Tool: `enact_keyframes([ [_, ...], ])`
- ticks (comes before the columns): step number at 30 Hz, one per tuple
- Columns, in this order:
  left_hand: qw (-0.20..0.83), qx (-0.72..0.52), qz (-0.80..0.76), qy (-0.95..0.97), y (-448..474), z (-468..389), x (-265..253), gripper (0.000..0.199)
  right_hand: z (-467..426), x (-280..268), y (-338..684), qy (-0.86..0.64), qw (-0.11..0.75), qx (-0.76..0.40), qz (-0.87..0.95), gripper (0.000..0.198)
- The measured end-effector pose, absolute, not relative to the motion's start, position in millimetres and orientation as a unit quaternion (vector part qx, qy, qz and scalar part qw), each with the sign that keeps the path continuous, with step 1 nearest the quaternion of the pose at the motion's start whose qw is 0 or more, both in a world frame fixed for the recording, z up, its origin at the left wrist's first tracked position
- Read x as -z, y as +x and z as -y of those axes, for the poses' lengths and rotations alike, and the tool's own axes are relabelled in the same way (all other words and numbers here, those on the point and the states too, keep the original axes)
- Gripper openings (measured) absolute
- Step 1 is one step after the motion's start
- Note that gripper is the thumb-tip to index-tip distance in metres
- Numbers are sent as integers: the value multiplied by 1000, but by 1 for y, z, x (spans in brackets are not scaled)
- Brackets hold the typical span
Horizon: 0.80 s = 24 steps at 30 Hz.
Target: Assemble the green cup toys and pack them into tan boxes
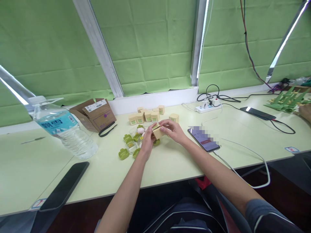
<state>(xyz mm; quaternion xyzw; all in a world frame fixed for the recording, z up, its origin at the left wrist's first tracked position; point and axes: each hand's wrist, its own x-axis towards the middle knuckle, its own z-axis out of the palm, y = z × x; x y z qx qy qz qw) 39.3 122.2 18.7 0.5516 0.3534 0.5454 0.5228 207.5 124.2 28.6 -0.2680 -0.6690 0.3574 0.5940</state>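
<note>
A person's left hand (147, 142) and right hand (174, 130), fingers curled, grip 1 small tan cardboard box (158, 133) above a pale smooth table (167, 165), right of most green flower-shaped pieces (123, 154).

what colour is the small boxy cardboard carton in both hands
Mostly light tan; the small boxy cardboard carton shows best in the head view.

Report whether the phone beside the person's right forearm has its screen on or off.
On: the phone glows purplish, with a reddish patch.
</note>
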Motion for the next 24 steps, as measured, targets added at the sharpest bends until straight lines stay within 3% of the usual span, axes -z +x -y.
enact_keyframes([
  [13,469,-522,-358,616,38,-120,-21,62,-128,-25,210,-289,580,-378,661,46],
  [18,440,-519,-356,640,39,-115,-25,55,-128,-20,211,-301,524,-436,667,65],
  [24,414,-518,-349,663,38,-113,-25,53,-127,-18,210,-305,474,-467,681,60],
])
